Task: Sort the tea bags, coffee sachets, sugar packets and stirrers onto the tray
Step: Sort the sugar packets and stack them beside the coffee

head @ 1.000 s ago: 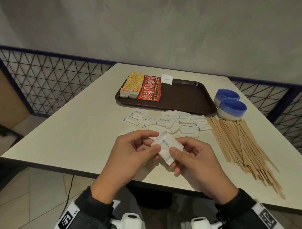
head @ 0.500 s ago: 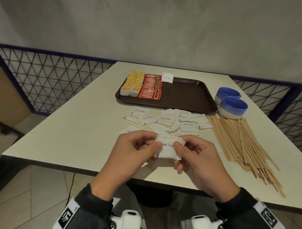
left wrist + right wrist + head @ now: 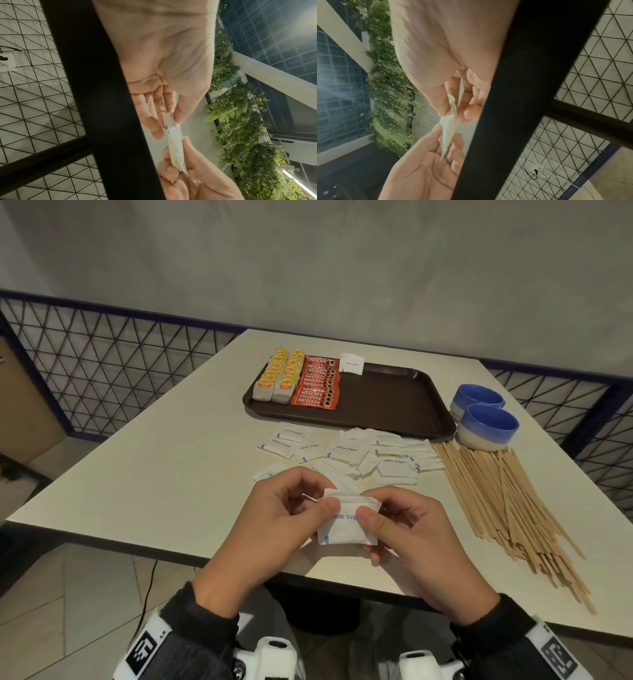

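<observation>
Both hands hold a small stack of white sugar packets [image 3: 346, 527] over the table's near edge. My left hand [image 3: 284, 518] pinches its left side with thumb on top, and my right hand [image 3: 400, 525] pinches its right side. The wrist views show the stack edge-on [image 3: 175, 146] [image 3: 449, 129] between thumb and fingers. Loose sugar packets [image 3: 356, 453] lie scattered in front of the brown tray [image 3: 404, 405]. On the tray stand tea bags [image 3: 279, 378] in two rows, red coffee sachets [image 3: 317, 383], and one sugar packet [image 3: 351, 363]. Wooden stirrers [image 3: 507, 501] fan out at the right.
Two blue-and-white bowls [image 3: 486, 419] stand to the right of the tray, above the stirrers. The table [image 3: 171, 467] ends just under my hands. A black mesh railing [image 3: 102, 364] runs behind and left of the table.
The sugar packet stack has turned from a tilted diamond to lie level between my thumbs. Both hands have shifted slightly but still hold it over the near edge.
</observation>
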Demonstrator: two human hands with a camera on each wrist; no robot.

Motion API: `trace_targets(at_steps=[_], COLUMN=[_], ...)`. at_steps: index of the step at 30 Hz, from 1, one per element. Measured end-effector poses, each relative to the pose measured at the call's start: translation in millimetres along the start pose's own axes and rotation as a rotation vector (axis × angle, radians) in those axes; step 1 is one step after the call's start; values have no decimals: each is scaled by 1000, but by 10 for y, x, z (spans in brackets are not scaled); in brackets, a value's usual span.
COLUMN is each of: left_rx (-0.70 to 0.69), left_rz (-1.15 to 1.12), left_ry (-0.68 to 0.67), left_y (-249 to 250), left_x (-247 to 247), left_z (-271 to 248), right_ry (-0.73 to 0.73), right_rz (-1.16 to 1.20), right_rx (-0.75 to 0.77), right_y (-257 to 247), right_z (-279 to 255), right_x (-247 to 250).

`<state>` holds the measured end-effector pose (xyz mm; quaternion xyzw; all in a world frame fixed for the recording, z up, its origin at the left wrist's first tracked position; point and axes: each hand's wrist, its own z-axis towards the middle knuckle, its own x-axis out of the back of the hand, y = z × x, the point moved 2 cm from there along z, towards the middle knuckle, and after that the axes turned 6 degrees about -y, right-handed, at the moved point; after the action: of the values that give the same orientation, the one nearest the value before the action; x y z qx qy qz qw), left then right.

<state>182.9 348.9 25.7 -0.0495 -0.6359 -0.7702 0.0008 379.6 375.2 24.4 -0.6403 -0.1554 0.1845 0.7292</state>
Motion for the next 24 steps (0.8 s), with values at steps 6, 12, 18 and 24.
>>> trace_targets(at_steps=[6, 12, 18, 24], left_rx=[1, 9, 22, 26], left_rz=[-34, -12, -15, 4], left_ry=[22, 57, 61, 79], left_y=[3, -4, 14, 32], left_x=[7, 7, -4, 8], left_z=[-9, -13, -25, -37], right_ry=[4, 20, 31, 52], right_rz=[-72, -99, -146, -169], right_rx=[6, 10, 4, -16], right_y=[0, -3, -43, -65], right_z=[-6, -5, -19, -19], right_x=[-9, -12, -27, -53])
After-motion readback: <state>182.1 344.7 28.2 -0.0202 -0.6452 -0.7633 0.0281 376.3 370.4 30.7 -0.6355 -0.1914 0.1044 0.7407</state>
